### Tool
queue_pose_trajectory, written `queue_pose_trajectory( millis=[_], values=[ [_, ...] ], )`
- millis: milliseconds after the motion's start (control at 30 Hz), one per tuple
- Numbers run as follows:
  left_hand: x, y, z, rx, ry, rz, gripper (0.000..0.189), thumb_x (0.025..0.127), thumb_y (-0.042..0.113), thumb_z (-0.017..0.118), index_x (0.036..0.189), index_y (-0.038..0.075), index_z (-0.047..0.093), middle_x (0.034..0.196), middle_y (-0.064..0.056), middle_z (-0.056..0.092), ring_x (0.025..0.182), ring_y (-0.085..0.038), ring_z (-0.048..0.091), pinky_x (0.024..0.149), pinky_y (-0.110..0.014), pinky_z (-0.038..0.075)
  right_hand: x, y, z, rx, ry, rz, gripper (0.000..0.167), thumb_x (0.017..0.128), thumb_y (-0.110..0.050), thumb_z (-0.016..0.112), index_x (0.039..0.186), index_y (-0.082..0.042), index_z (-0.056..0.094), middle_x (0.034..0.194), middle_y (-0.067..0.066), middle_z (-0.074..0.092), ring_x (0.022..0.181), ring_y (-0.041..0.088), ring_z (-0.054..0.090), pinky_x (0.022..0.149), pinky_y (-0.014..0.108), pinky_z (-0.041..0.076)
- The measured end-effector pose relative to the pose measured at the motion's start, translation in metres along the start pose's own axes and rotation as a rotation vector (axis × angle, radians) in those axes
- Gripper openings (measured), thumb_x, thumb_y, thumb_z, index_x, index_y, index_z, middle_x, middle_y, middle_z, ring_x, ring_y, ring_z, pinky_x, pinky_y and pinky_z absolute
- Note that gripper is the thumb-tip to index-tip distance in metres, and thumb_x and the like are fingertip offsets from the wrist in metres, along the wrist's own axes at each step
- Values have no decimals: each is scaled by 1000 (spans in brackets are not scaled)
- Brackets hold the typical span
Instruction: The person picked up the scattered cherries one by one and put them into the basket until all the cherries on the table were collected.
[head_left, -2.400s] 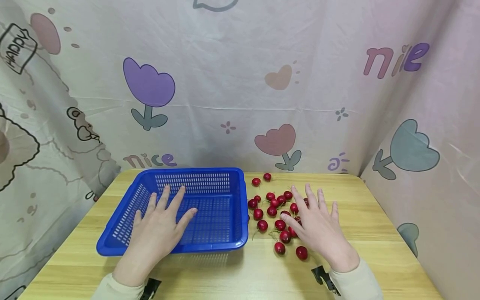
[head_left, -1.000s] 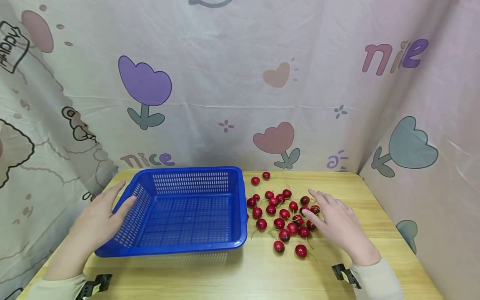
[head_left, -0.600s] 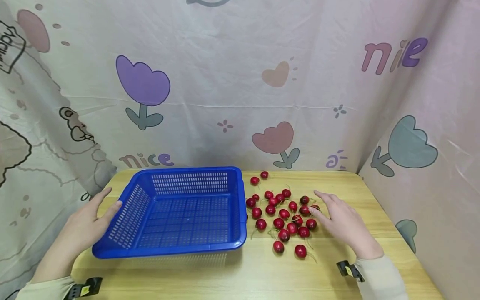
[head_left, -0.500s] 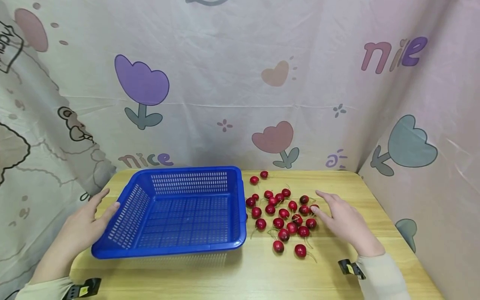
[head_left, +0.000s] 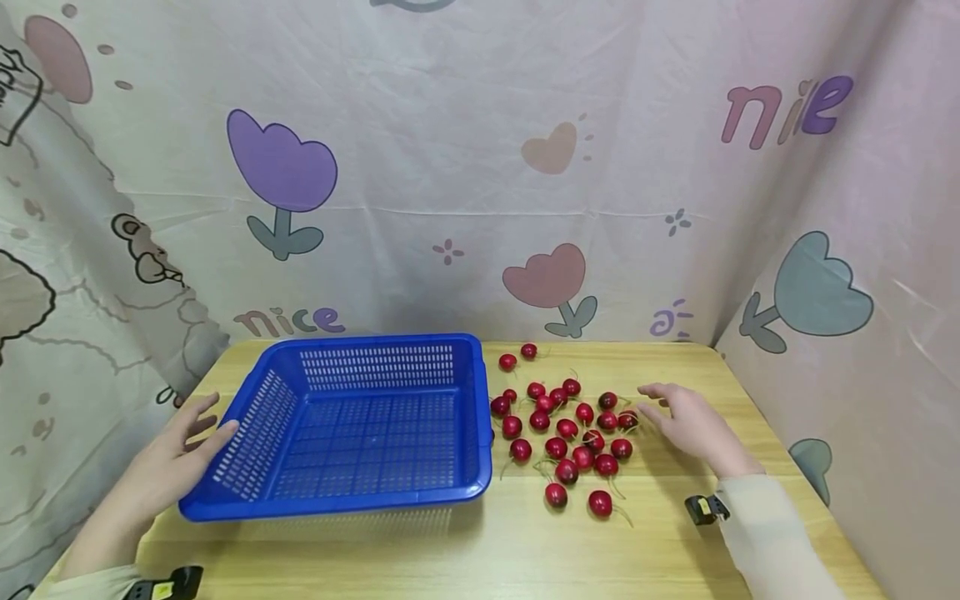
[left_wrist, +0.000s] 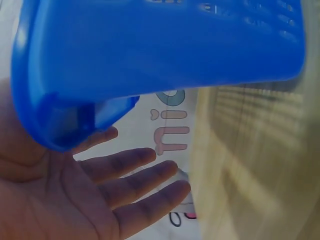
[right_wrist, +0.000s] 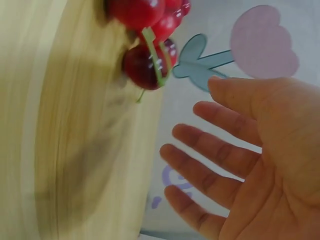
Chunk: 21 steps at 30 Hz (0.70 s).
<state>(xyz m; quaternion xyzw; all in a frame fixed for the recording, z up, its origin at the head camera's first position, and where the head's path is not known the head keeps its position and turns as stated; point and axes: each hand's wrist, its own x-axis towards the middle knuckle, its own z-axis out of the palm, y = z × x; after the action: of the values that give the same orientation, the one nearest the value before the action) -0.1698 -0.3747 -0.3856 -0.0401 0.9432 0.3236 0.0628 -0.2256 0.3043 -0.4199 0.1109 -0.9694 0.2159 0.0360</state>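
Observation:
A blue plastic basket with slotted walls stands on the left half of the table. My left hand is at its left side, thumb lying at the rim. In the left wrist view that hand's fingers stretch out below the basket wall, not curled round it. Several red cherries with green stems lie loose to the right of the basket. Just right of them hovers my right hand, holding nothing. The right wrist view shows its fingers relaxed, apart from the nearest dark cherry.
The light wooden table reaches a patterned cloth curtain at the back and sides. Two cherries lie apart near the far edge. A black strap device sits on the right wrist.
Both hands have moved outward, the left from over the basket to its left side, the right from over the cherries to their right. The basket has shifted very slightly left.

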Motion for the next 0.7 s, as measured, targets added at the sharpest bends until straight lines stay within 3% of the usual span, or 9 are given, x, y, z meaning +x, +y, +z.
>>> queue_pose_trajectory(
  millis=[100, 167, 267, 367, 500, 600, 700],
  values=[
    [2, -3, 3, -50, -31, -17, 89, 114, 52, 37, 168, -7, -2, 162, -51, 18, 143, -74, 28, 106, -80, 40, 7, 7, 2, 3, -8, -2, 39, 106, -18, 66, 136, 7, 67, 136, 32, 68, 119, 54, 67, 101, 68, 53],
    [3, -5, 4, -81, -52, -33, 90, 114, 53, 38, 168, -6, -3, 162, -52, 19, 143, -71, 33, 102, -72, 49, 11, 11, 2, 3, -19, 1, 38, 105, -18, 66, 135, 7, 67, 136, 31, 68, 119, 53, 68, 102, 68, 52],
    [4, -8, 7, -140, -78, -52, 90, 114, 53, 39, 169, -3, -5, 161, -52, 20, 136, -63, 49, 91, -50, 58, 16, 15, 3, 3, -41, 8, 38, 105, -17, 66, 135, 6, 67, 137, 31, 68, 119, 51, 68, 104, 68, 52],
    [7, -10, 9, -219, -101, -60, 89, 114, 50, 42, 170, 0, -7, 160, -50, 24, 116, -43, 68, 81, -36, 59, 20, 18, 4, 6, -63, 8, 37, 105, -15, 66, 135, 7, 67, 135, 31, 68, 119, 50, 69, 105, 68, 51],
    [8, -15, 11, -330, -133, -63, 88, 114, 43, 46, 170, 2, -9, 152, -44, 41, 102, -20, 72, 79, -37, 62, 27, 20, 5, 14, -79, -4, 35, 103, -11, 67, 133, 6, 68, 133, 30, 70, 116, 47, 71, 105, 66, 52],
    [9, -18, 13, -421, -168, -77, 86, 115, 37, 48, 170, 3, -7, 137, -29, 60, 99, -19, 74, 80, -41, 65, 31, 21, 5, 20, -92, -25, 33, 103, -10, 67, 131, 6, 70, 130, 29, 71, 113, 45, 73, 104, 64, 54],
    [11, -21, 14, -489, -213, -95, 82, 115, 33, 47, 171, 4, -6, 127, -12, 67, 99, -21, 75, 81, -45, 65, 35, 22, 5, 23, -106, -37, 31, 101, -9, 69, 129, 6, 71, 127, 28, 73, 111, 43, 73, 103, 63, 55]
  ],
)
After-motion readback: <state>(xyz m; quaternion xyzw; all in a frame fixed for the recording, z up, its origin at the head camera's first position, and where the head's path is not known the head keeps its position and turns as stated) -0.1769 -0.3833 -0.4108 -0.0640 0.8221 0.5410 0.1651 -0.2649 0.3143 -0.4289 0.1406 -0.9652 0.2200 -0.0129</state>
